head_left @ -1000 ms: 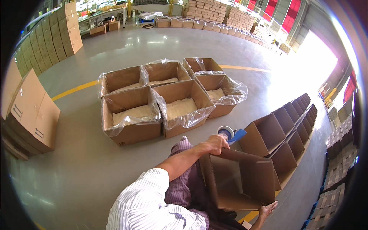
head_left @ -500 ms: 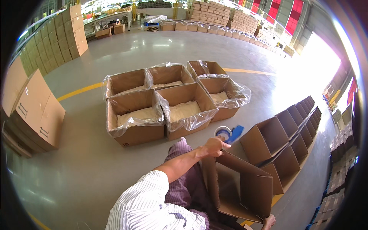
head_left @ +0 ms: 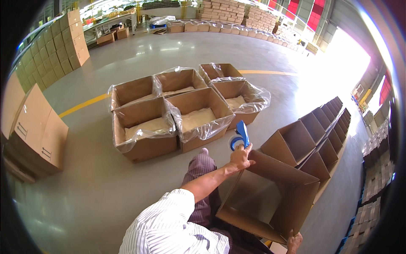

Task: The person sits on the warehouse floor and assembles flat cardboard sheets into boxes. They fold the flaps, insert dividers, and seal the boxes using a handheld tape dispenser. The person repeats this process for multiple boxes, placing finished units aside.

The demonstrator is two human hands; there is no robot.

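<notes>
My left hand (head_left: 241, 157) is closed round a blue tape dispenser (head_left: 242, 132) with a roll of tape on it. Its thumb lies at the upper left corner of an open cardboard box (head_left: 298, 205). The box is tilted in front of my legs, and I look through it to the grey floor, so it has no closed bottom. At its lower right edge my right hand (head_left: 294, 242) grips the cardboard wall, fingers over the rim and the rest partly hidden.
Several open boxes (head_left: 146, 146) with clear plastic liners and pale contents stand ahead. To the right, rows of open empty boxes (head_left: 292, 142) run into the distance. Closed cartons (head_left: 44, 131) are stacked at the left. A yellow line (head_left: 84, 104) crosses the floor.
The box has swung open wider, its walls spread into a squarer frame. The tape dispenser has turned more upright in my left hand; my right hand still grips the lower edge.
</notes>
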